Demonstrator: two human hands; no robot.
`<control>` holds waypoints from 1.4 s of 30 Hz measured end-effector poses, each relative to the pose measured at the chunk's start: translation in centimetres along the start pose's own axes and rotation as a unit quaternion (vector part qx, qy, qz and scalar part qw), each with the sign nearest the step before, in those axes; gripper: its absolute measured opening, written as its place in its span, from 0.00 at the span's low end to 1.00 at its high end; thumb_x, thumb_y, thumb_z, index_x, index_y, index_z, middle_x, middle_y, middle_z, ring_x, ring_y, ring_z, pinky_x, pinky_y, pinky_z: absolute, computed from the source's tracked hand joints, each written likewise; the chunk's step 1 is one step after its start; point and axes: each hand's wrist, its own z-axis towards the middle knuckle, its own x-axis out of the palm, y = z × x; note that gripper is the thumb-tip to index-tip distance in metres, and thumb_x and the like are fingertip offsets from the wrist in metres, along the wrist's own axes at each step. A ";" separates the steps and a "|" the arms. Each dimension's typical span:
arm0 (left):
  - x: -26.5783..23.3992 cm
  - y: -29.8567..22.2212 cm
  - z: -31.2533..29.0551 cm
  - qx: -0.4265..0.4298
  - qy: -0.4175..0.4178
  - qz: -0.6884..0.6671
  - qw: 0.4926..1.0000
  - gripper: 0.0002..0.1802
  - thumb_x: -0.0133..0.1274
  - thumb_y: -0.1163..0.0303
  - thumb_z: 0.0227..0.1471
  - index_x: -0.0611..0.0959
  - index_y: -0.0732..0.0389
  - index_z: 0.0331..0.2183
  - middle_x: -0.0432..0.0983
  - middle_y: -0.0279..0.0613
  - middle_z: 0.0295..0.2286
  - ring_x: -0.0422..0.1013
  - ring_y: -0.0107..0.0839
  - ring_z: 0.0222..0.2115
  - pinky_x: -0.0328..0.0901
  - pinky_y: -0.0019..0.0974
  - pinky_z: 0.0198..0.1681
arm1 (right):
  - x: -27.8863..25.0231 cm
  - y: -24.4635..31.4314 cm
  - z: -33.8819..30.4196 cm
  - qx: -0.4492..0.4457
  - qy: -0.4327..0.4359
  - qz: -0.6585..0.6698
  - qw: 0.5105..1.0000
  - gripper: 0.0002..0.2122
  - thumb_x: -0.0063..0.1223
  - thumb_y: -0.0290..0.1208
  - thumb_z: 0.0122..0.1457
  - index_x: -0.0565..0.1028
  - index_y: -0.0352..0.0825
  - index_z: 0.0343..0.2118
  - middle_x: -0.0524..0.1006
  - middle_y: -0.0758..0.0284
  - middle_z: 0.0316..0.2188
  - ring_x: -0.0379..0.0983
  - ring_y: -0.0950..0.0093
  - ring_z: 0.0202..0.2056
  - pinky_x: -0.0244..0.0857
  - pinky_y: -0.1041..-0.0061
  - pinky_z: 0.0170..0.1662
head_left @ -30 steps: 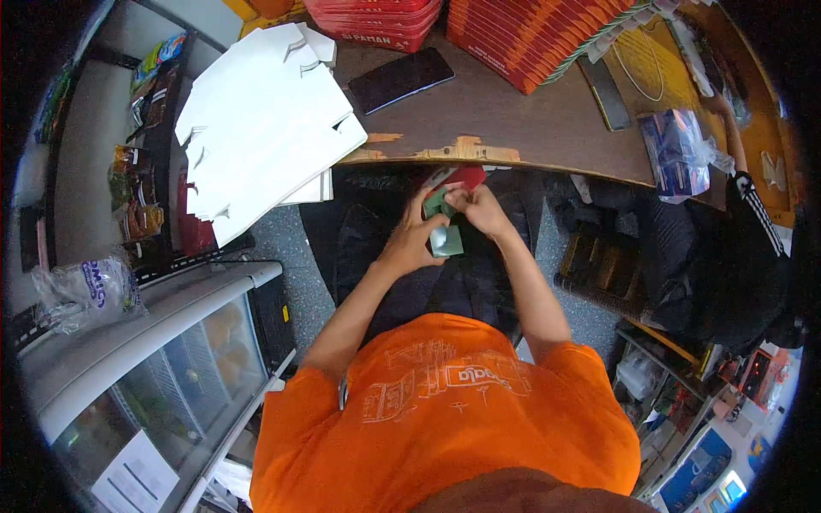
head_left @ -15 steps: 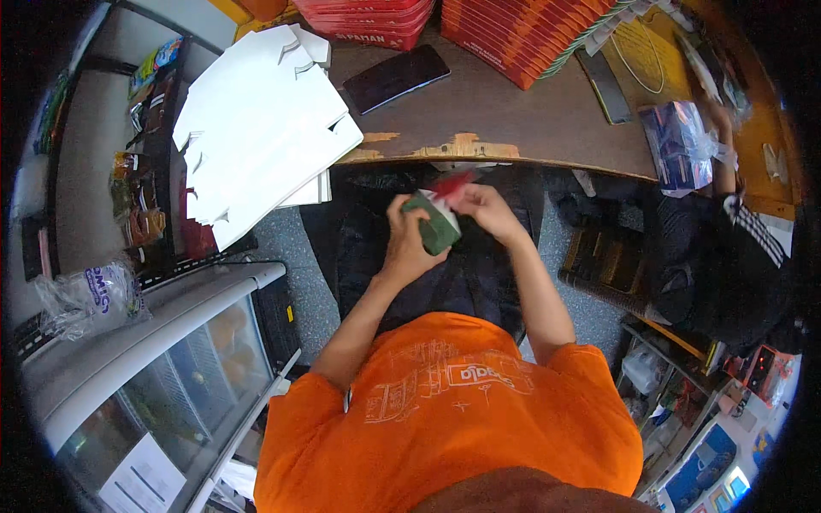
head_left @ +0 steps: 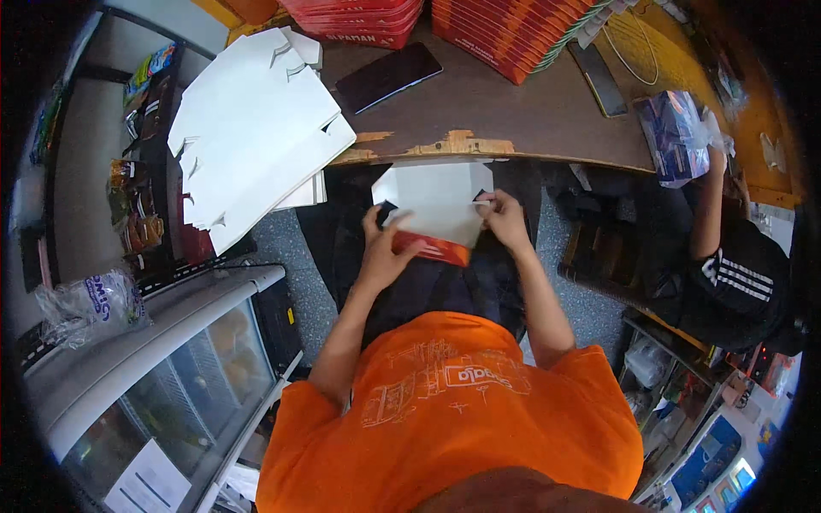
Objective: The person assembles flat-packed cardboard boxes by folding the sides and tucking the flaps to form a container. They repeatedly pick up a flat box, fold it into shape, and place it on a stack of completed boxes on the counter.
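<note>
- With 12 o'clock straight ahead of the person and the carton as the centre, the open carton (head_left: 436, 195) sits above the dark lap (head_left: 436, 291), white inside facing up; its far edge lies right by the counter (head_left: 522, 120) at 12 o'clock, and whether they touch cannot be told.
- The left hand (head_left: 386, 246), at 8 o'clock, is half open and has hold of the near left corner, its thumb over the red-orange wall (head_left: 445, 250).
- The right hand (head_left: 506, 219), at 3 o'clock, is drawn in to a pinch of thumb and fingertips at the right side; exactly which flap it grips cannot be made out.
- The carton looks like thin card, so it should be very light, springy along its creases and floppy across the broad panel.
- Its smooth face may slide under dry fingers, and corner tabs could crease or tear if forced.
- The best holds seem to be the creased corners at 8 and 4 o'clock, thumb outside and fingers inside; pressing mid-panel would likely bow it.
- White card blanks (head_left: 256, 128) lie at 10 o'clock, a black phone (head_left: 389, 79) at 11, and stacked red cartons (head_left: 505, 38) at 1.
</note>
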 end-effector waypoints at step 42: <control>0.8 2.2 3.7 -0.321 0.116 -0.407 0.847 0.44 0.55 0.45 0.62 0.65 0.71 0.62 0.69 0.51 0.57 0.69 0.37 0.56 0.66 0.40 0.57 | 1.9 8.0 -6.1 -0.076 0.132 -0.014 0.988 0.25 0.40 0.11 0.54 0.80 0.34 0.52 0.77 0.56 0.54 0.72 0.65 0.58 0.62 0.72 0.61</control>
